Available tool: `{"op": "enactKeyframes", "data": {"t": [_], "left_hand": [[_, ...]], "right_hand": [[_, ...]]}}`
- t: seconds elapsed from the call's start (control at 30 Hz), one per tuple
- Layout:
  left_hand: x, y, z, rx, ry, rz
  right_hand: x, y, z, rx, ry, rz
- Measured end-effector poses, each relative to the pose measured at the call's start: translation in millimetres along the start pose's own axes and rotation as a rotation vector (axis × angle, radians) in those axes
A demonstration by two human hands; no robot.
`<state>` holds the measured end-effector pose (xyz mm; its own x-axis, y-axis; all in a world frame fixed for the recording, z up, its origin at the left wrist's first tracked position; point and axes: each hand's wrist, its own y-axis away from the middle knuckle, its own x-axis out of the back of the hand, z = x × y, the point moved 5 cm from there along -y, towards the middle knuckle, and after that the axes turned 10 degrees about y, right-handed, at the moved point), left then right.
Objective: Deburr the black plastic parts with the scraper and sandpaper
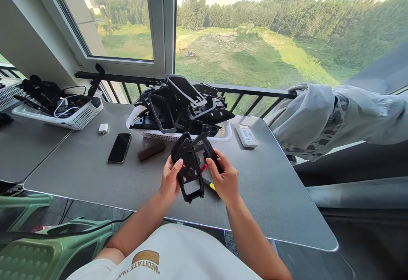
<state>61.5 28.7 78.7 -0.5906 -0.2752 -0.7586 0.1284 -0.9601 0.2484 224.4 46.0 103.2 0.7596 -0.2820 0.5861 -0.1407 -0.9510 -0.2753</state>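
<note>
Near the table's front edge, my left hand (171,177) is closed on a black plastic frame (190,171) with a squarish opening at its lower end. My right hand (225,177) grips a second, narrower black plastic part (211,153) just to the right of it. The two parts come close at their upper ends; whether they are joined I cannot tell. Beneath them on the table lies a tool with a yellow and black handle (211,185), partly hidden by my right hand. A small red piece (203,168) shows between the two parts.
Behind my hands, a white basket (178,136) is heaped with black plastic parts. A phone (119,148), a white charger (103,128) and a dark brown bar (151,151) lie left; a white device (246,136) lies right. Another white basket (83,117) holds black parts and cables.
</note>
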Motion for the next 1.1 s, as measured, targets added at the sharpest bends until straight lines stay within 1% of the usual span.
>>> {"op": "enactKeyframes", "data": {"t": [0.07, 0.13, 0.33, 0.53, 0.73, 0.83, 0.93, 1.1], "left_hand": [[0, 1, 1, -0.041, 0.003, 0.023], [0, 3, 2, -0.068, 0.005, 0.04], [-2, 6, 2, -0.118, -0.005, 0.05], [2, 7, 0, -0.113, -0.016, 0.044], [1, 9, 1, -0.091, 0.01, 0.036], [-1, 10, 3, -0.08, 0.0, 0.025], [0, 11, 4, -0.082, 0.005, 0.021], [3, 10, 4, -0.096, -0.001, 0.033]], "right_hand": [[-1, 6, -4, 0.019, 0.091, -0.027], [-4, 11, -7, 0.029, 0.135, -0.048], [-9, 12, -9, 0.058, 0.149, -0.08], [-12, 9, -3, 0.032, 0.166, -0.101], [-11, 9, -6, 0.016, 0.163, -0.119], [-9, 9, -7, 0.023, 0.188, -0.104], [-9, 8, -7, 0.02, 0.217, -0.096], [-10, 6, -4, 0.009, 0.216, -0.124]]}}
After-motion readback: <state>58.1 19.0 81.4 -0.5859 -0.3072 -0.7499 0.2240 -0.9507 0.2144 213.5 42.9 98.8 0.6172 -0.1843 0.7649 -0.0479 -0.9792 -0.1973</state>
